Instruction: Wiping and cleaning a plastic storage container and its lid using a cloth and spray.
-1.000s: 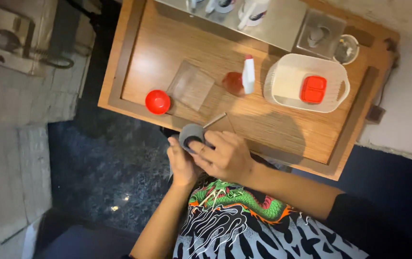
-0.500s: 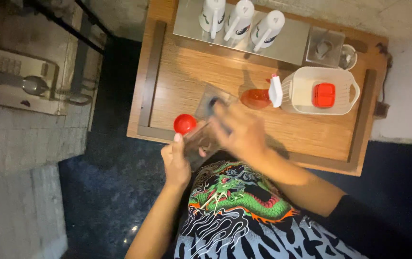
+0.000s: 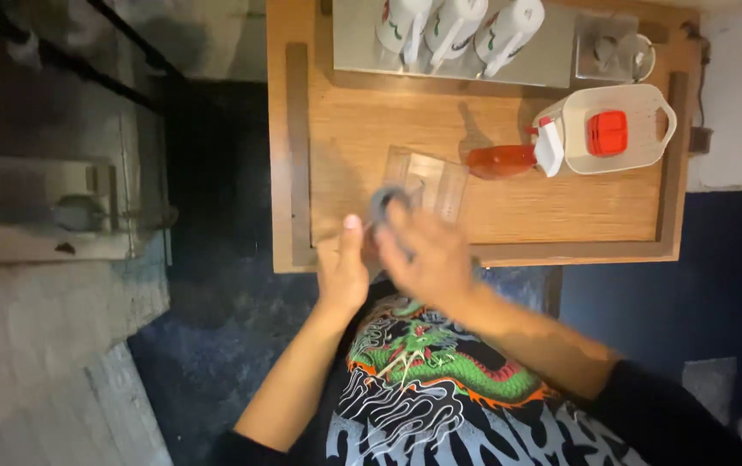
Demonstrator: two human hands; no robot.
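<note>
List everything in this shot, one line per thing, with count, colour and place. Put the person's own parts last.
Wooden tray table: one, light brown, raised rim, upper middle.
Metal tray: one, grey, far edge of the table.
Jugs: three, white, in a row on the metal tray.
Glass item: one, clear, far right corner; kind unclear.
Basket: one, white with handle, right side of the table.
Red block: one, inside the basket.
Spray bottle: one, red liquid, white head, lying beside the basket.
Clear container: one, transparent, table centre.
Grey round object: one, blurred, at the right fingertips.
Left hand: at the table's near edge.
Right hand: its grip on the grey object is too blurred to judge.
</note>
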